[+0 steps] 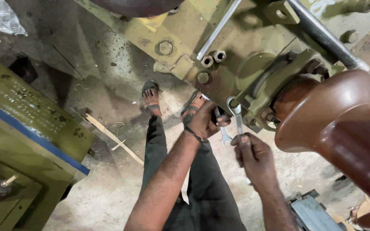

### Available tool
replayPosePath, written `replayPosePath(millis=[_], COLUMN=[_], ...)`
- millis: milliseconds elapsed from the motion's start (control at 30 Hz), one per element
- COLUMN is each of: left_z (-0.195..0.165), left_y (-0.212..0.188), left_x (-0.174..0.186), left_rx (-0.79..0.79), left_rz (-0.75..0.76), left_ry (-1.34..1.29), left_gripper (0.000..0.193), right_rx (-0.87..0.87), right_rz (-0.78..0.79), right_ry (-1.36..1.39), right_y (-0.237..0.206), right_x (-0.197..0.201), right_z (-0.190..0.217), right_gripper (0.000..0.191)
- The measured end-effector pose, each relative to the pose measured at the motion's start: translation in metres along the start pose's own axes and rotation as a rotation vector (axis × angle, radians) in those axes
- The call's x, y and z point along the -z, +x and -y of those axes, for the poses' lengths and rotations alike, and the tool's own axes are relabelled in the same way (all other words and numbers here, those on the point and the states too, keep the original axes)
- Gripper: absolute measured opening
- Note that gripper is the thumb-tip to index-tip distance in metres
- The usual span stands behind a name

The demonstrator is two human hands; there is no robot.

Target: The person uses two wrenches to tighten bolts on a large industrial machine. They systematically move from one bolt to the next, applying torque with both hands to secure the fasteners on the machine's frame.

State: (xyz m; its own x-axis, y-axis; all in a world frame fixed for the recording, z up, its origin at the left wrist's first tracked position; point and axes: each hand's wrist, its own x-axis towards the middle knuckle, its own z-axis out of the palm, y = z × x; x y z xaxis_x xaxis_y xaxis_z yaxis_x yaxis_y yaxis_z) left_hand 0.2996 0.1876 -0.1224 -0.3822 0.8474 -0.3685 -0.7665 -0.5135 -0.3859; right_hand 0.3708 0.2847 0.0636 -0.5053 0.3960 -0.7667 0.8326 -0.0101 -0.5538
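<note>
While gripped low, wrench rises above right hand.

I am standing on a rough grey concrete floor that is showing dark oil stains and scattered grit. A thin pale wooden strip is lying on it beside a bent piece of wire. To one side an olive-green metal box with a blue edge is sitting low. A crumpled clear plastic sheet is lying in the far corner. Soft daylight is falling from above, casting faint shadows, and a grey metal part is resting near the bottom edge
</note>
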Motion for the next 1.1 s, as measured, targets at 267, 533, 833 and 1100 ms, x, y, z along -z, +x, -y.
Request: replayPosePath(millis=[267,533,833,1100], left_z=[0.02,-0.022,-0.039,-0.048], left_y=[0.011,-0.02,-0.07,-0.072], left_x=[0.017,-0.002,-0.067,-0.084], left_rx=[-0.21,0.065,-0.22,-0.122], left_rz=[-0.07,-0.182,-0.171,-0.039], left_ry=[0.004,0.363,0.986,0.993], left_gripper=[0.013,0.015,0.03,0.041], right_rx=[-0.055,0.006,0.18,0.243], right_rz=[-0.002,0.028,-0.264,-0.197], right_ry=[-0.073,0.182,-0.241,-0.312], right_y=[-0.002,-0.008,0.007,0.003], right_x=[-0.001,-0.021,0.031,0.017], right_z=[0.005,-0.006,0.006,0.006], right_gripper=[0.031,0.033,0.021,0.021])
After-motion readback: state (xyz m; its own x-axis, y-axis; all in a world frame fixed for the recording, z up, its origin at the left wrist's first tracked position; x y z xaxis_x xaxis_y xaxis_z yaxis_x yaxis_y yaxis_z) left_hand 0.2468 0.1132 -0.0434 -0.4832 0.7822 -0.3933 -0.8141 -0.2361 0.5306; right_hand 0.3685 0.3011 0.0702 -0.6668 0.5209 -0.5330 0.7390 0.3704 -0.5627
